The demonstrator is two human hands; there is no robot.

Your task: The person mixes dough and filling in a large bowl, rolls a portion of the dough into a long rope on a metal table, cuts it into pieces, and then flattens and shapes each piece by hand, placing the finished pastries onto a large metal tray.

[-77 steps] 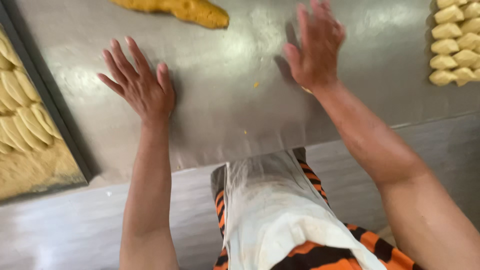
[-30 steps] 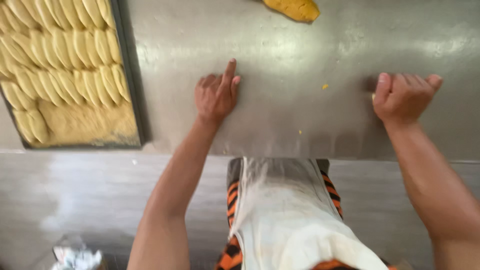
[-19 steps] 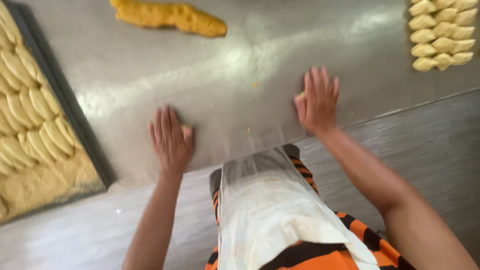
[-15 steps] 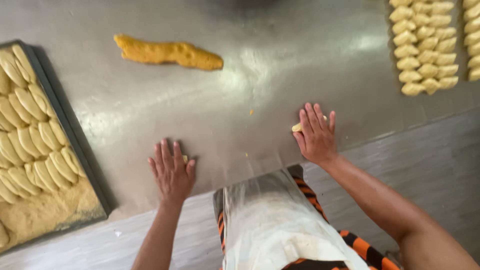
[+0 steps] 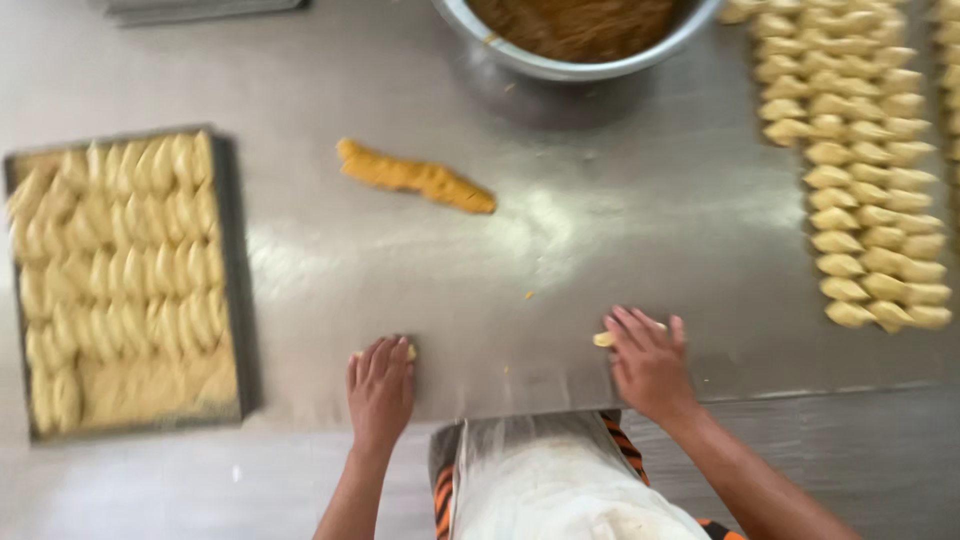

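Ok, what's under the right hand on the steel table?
A small pale dough piece pokes out at the fingertips of the right hand, which lies flat on the steel table. The palm covers the rest, so its full shape cannot be seen.

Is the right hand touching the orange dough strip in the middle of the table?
Apart. The head view shows bare steel between the right hand and the orange dough strip.

No packages, labels, signs or screens show anywhere on the grey stainless-steel worktable [image 5: 620,230].
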